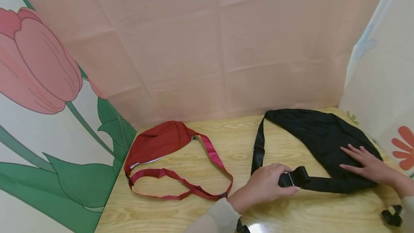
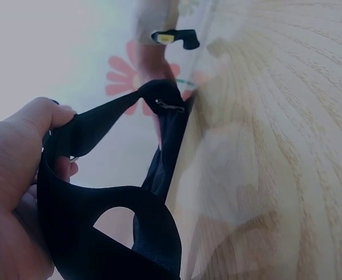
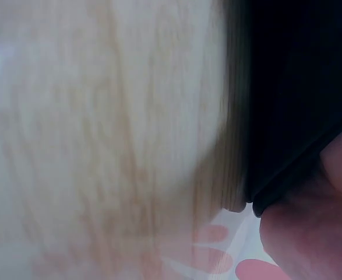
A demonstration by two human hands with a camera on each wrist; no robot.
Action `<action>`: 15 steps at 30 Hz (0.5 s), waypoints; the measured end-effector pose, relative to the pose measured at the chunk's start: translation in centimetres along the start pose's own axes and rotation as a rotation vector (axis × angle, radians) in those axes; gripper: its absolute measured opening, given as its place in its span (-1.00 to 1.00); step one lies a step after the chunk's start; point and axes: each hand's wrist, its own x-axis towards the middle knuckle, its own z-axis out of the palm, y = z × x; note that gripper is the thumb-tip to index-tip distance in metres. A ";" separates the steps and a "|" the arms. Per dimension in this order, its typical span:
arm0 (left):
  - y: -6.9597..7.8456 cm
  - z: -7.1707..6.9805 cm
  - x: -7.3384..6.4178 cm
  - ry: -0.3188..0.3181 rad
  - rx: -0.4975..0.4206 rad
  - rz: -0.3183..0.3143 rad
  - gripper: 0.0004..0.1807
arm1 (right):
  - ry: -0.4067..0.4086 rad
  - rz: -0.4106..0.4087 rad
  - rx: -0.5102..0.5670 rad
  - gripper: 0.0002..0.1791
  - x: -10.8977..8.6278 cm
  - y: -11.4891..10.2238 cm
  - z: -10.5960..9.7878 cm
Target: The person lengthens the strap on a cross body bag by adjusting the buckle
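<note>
A black waist bag (image 1: 310,132) lies on the right of the wooden table, its strap curving round toward the front. My left hand (image 1: 270,182) pinches the black strap (image 1: 330,185) near its metal slider, thumb and fingers curled round the webbing. In the left wrist view the strap (image 2: 83,221) loops away from the left hand (image 2: 19,181) toward the bag. With fingers spread, my right hand (image 1: 372,166) rests flat on the bag's right end. The right wrist view shows only part of the right hand (image 3: 316,233) against the black fabric (image 3: 299,87).
A red waist bag (image 1: 158,139) with a red strap (image 1: 181,179) lies on the left of the table (image 1: 145,215). A pink backdrop (image 1: 220,46) stands behind, with flower-printed panels at both sides. Small black straps (image 1: 392,215) show at the right sleeve.
</note>
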 end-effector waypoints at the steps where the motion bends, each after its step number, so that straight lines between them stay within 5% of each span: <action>1: 0.0 0.0 0.0 -0.001 0.000 0.000 -0.41 | 0.000 -0.003 0.002 -0.03 0.0 0.1 0.0; 15: -0.3 0.4 0.0 0.001 -0.005 0.000 -0.43 | -0.003 0.017 0.013 -0.06 0.2 0.0 -0.2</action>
